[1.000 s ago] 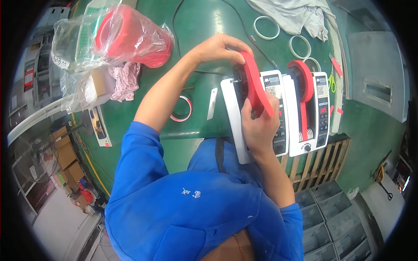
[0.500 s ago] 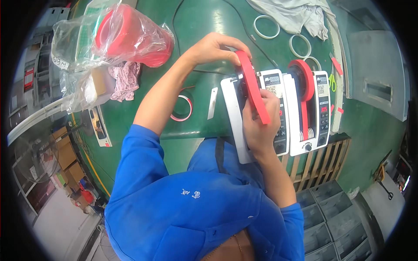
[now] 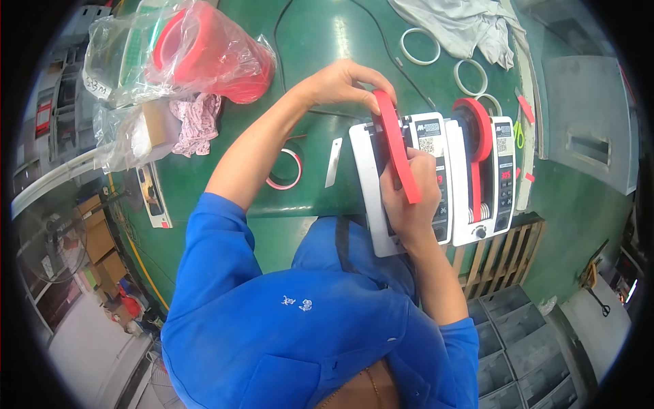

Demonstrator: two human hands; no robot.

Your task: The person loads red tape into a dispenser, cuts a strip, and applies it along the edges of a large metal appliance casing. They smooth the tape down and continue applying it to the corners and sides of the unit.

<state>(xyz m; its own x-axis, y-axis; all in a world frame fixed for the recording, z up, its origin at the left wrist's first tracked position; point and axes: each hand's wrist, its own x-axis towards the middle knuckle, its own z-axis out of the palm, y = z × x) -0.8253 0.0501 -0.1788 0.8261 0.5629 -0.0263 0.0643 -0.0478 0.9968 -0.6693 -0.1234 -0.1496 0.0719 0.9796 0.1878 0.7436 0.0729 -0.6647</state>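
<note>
Left hand [image 3: 344,82] grips the top edge of a red tape roll [image 3: 396,146]; right hand [image 3: 409,194] holds its lower edge over a white tape dispenser [image 3: 371,184]. Second dispenser [image 3: 494,180] at 3 o'clock; bagged red rolls [image 3: 204,51] at 10 o'clock.

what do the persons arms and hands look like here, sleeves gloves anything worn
Both arms come out of short sleeves of a bright blue work shirt with a small pale mark on its front; the forearms are bare from above the elbow. The left hand and right hand are bare too: no gloves, and no watch, ring or wristband that shows.
</note>
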